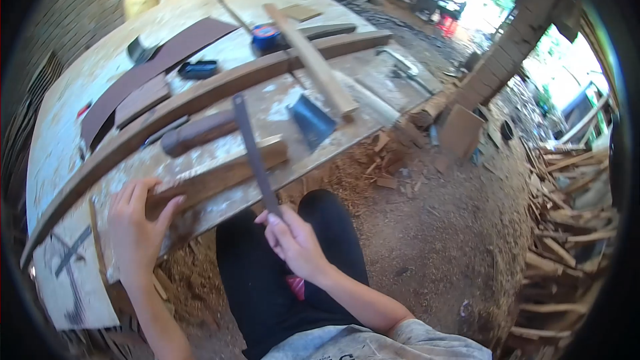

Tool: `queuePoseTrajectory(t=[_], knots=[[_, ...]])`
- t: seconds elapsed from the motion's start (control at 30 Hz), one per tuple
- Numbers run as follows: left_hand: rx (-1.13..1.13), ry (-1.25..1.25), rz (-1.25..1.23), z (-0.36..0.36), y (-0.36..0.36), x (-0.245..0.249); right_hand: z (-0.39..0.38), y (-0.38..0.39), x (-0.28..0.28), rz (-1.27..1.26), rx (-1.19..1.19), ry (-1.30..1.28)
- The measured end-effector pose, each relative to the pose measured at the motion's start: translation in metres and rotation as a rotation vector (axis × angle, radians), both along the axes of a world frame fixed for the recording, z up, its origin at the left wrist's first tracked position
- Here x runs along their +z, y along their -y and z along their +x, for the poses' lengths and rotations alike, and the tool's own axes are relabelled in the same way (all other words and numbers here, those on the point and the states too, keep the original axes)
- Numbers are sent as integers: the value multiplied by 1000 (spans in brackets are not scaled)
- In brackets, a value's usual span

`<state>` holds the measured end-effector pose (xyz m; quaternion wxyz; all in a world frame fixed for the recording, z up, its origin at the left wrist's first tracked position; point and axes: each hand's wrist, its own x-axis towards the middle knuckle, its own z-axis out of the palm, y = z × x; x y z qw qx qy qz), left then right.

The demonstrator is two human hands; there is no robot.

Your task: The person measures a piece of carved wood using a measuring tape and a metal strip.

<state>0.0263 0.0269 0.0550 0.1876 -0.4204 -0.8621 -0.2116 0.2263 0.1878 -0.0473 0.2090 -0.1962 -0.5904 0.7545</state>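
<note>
My left hand is at the near left of the workbench, its thumb and fingers around the left end of a short wooden block. The block lies along the bench's near edge. My right hand grips the lower end of a long, flat, dark file, closed around it. The file slants up and away, crossing in front of the block's right part. Just behind the block lies a thick rounded piece of wood. A dark blue metal piece rests to the right of the file.
A long curved wooden strip spans the workbench, with a straight wooden bar across it. Behind are a blue tape measure and brown sandpaper. A clamp sits at the right edge. Scrap wood is piled right.
</note>
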Motion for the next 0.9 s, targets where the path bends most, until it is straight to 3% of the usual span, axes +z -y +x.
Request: queuePoseTrajectory(t=[0.3, 0.63, 0.9], knots=[[-173, -7, 17, 14, -48, 3, 12, -1, 4, 45, -20, 13], [-94, -42, -26, 19, -56, 0, 13, -3, -3, 345, -136, 13], [31, 17, -43, 32, -63, -2, 13, -7, -6, 365, -145, 64]])
